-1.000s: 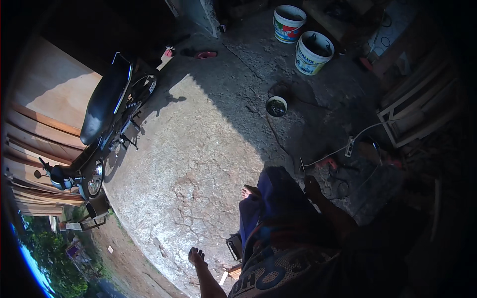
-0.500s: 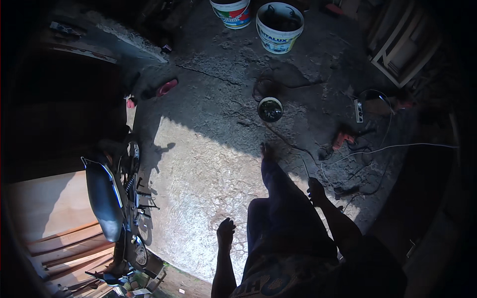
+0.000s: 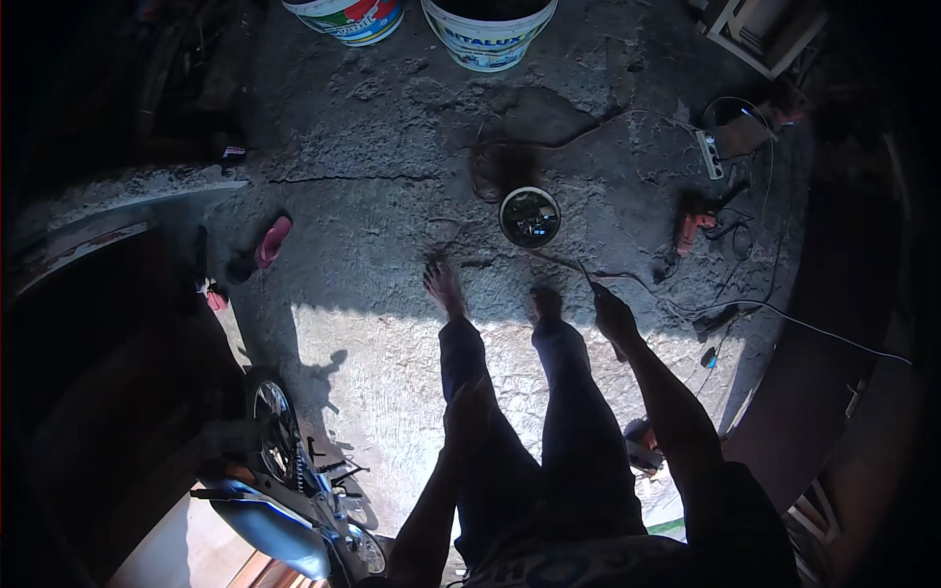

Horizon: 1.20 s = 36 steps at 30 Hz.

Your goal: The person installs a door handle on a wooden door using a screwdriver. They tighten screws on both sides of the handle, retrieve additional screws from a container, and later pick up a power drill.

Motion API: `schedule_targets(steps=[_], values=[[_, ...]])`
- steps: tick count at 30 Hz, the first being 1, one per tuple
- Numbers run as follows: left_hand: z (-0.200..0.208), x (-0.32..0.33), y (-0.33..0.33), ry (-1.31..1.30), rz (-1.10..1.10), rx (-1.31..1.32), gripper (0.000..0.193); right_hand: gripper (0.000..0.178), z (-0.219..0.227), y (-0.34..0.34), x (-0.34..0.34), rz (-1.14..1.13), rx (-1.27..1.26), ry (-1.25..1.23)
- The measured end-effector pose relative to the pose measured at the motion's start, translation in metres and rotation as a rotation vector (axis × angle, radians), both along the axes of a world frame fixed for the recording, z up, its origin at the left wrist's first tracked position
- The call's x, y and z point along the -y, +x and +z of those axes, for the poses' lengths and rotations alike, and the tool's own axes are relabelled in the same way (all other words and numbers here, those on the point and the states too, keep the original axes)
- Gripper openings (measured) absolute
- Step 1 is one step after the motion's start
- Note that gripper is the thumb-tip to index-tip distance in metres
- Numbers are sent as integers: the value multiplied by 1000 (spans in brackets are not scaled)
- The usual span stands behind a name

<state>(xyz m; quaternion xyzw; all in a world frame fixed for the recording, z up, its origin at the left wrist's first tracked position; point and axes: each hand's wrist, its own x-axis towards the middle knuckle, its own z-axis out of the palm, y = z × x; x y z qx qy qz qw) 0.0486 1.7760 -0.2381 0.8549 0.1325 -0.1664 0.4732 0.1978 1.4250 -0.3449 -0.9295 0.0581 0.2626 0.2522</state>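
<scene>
My right hand (image 3: 615, 318) is closed around a thin pointed tool (image 3: 586, 273), whose slender tip sticks out ahead of the fingers; its exact kind is too dark to make out. My left hand (image 3: 469, 410) hangs in front of my dark trousers, and its fingers blend into the cloth. Ahead of my bare feet stands a small round tub (image 3: 530, 218) with dark contents and some shiny bits inside. A brown cord (image 3: 564, 263) runs past the tub, just beyond the tool's tip.
To the right lie a red power drill (image 3: 694, 232), a power strip (image 3: 710, 155) and a pale cable (image 3: 814, 321). Two paint buckets (image 3: 490, 39) (image 3: 351, 20) stand at the far side. A motorbike (image 3: 274, 519) is at lower left, a pink sandal (image 3: 273, 242) at left.
The view has moved forward, so the tub and drill are nearer. Both feet now show on the floor. The right hand still holds the tool; the left has come in front of my leg.
</scene>
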Motion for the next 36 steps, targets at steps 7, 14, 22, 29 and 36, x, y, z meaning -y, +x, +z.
schedule_targets(steps=[7, 14, 22, 29, 36], values=[[-126, -27, 150, -55, -258, -212, 37, 37, -126, 72, -33, 21, 94, -36], [-295, -31, 280, 248, -799, 66, 42, 28, -190, 150, -48, 370, 215, -295], [-394, 29, 354, 273, -1117, 170, 31, 10, -235, 183, -57, 561, 327, -388], [-387, 55, 401, 321, -1216, 114, 30, 11, -253, 179, -52, 622, 279, -390], [-393, 95, 414, 358, -1198, 114, 25, 13, -241, 139, -39, 626, 288, -317]])
